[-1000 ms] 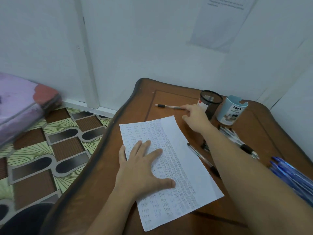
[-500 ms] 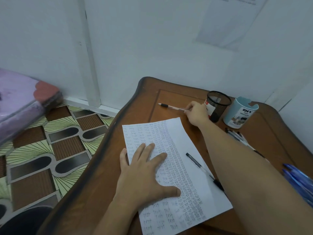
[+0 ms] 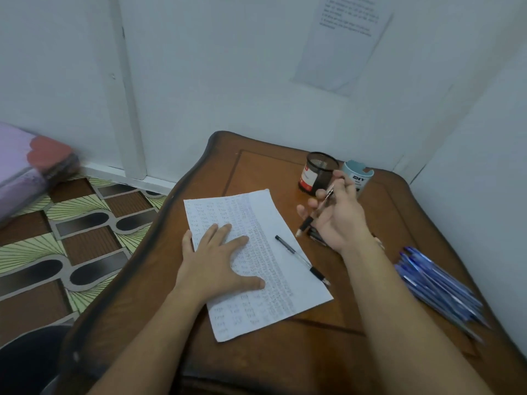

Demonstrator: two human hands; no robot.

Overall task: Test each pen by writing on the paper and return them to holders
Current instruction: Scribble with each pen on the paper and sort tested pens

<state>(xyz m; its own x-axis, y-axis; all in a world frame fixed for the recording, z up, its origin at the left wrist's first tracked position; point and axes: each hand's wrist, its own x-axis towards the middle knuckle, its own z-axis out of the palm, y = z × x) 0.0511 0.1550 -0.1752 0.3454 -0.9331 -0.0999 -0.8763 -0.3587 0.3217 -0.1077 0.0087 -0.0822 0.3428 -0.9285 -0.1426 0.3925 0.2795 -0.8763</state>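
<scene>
Head view: right hand (image 3: 339,216) grips pen (image 3: 315,214); left hand (image 3: 219,260) presses paper (image 3: 273,223).

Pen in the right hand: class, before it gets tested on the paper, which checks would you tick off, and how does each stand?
1. The right hand grips the pen: ok.
2. The left hand presses the paper flat: ok.
3. Blank strip along the paper's right edge: ok.
4. That strip free of clutter: not ok, a second pen lies across it.
5. Held pen's tip exposed for writing: cannot tell, blurred.
6. The mesh holder and blue cup stand upright for the return: ok.
</scene>
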